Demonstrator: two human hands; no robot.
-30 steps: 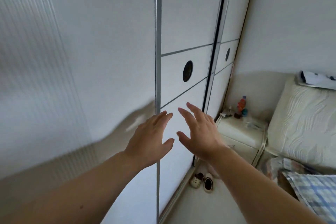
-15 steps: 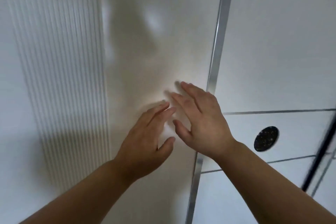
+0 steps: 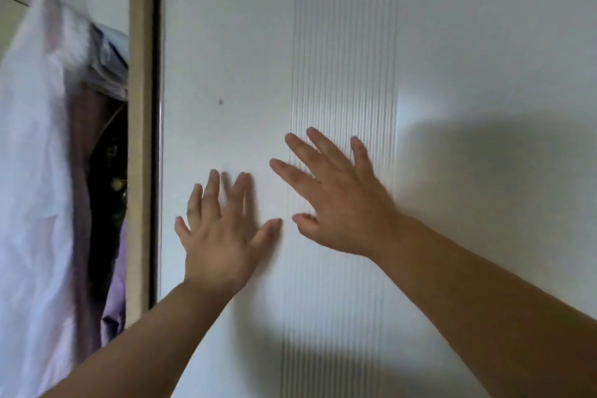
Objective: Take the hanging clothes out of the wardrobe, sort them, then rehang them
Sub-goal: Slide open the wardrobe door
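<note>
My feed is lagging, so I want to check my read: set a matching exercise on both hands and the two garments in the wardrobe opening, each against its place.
Things:
1 left hand
2 right hand
3 white garment
4 purple garment

Places:
A over the ribbed strip
B at the picture's far left
C on the smooth door panel
D low, beside the beige upright

Pairs: 1-C, 2-A, 3-B, 4-D.

Soft, cool daylight falls evenly on the pale door panel [image 3: 226,42]. Broad, soft-edged shadows of both arms lie to the right and below. The left hand [image 3: 223,236] casts short finger shadows just to its right. Motion blur smears the white garment [image 3: 32,171] at the left edge, and the right hand [image 3: 336,200] is slightly soft.
</note>
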